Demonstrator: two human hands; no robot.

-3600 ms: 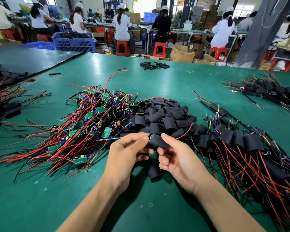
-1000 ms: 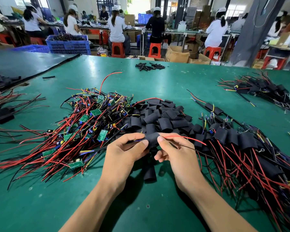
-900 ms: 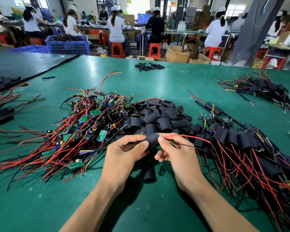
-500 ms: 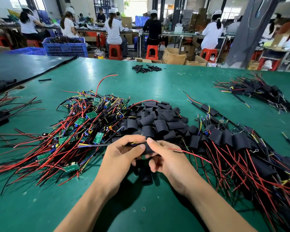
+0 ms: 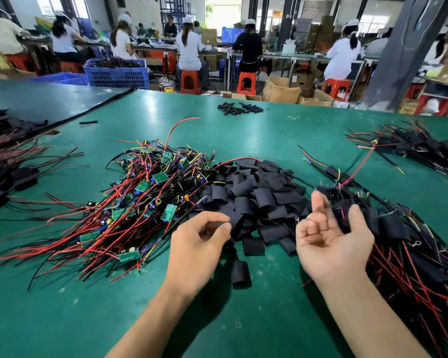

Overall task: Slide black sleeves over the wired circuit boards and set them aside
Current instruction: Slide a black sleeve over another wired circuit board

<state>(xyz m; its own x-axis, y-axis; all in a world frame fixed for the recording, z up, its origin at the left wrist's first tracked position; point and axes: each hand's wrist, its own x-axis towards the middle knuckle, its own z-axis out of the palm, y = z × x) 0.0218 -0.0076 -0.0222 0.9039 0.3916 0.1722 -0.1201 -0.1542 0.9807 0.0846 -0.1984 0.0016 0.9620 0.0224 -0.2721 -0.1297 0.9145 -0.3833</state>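
Note:
A tangle of wired circuit boards [image 5: 145, 197], green boards with red and black leads, lies left of centre on the green table [image 5: 62, 319]. Beside it is a heap of loose black sleeves [image 5: 259, 195]. Sleeved boards [image 5: 411, 254] are piled to the right. My left hand [image 5: 199, 244] hovers at the sleeve heap's near edge, its fingers loosely curled and holding nothing. Turned palm up, my right hand [image 5: 331, 239] is also empty, with its index finger and thumb extended, next to the sleeved pile. One loose sleeve [image 5: 239, 272] lies between my wrists.
Another pile of sleeved boards [image 5: 419, 148] sits far right, and one more [image 5: 8, 161] at the left edge. A small cluster of sleeves [image 5: 239, 109] lies near the far edge. A dark mat [image 5: 36, 99] covers the left rear. Seated workers and a blue crate [image 5: 117, 73] are beyond the table.
Both hands held a sleeve with a red-wired board between them. They have let go and moved apart; the right hand swung right toward the sleeved pile and opened.

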